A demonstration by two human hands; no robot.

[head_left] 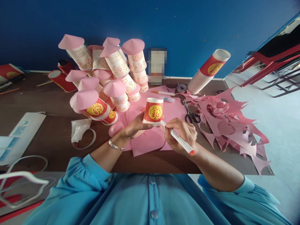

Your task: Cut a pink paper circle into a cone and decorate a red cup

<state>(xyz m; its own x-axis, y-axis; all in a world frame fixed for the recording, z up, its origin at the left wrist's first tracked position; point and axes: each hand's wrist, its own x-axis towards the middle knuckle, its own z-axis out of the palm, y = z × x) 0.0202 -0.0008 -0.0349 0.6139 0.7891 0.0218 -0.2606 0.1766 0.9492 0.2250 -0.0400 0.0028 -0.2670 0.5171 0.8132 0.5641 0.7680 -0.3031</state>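
Observation:
My left hand (137, 126) is closed around the lower left side of a paper cup (153, 111), upside down, red with a round yellow emblem and white bands. Between the fingers of my right hand (181, 132) is a white marker pen (180, 142) with an orange end. Its tip meets or nearly meets the cup's lower right edge; I cannot tell which. Pink paper sheets (147, 140) lie beneath both hands. At the left stand several decorated cup towers (117, 67) with pink cone roofs and orange drawings of flowers and windows.
Black scissors (191, 114), a tape roll (181, 88) and a glue stick (167, 99) lie behind my right hand. A tall cup stack (208, 72) leans at the back right, near pink paper scraps (231, 125). A white power strip (22, 137) lies at the left.

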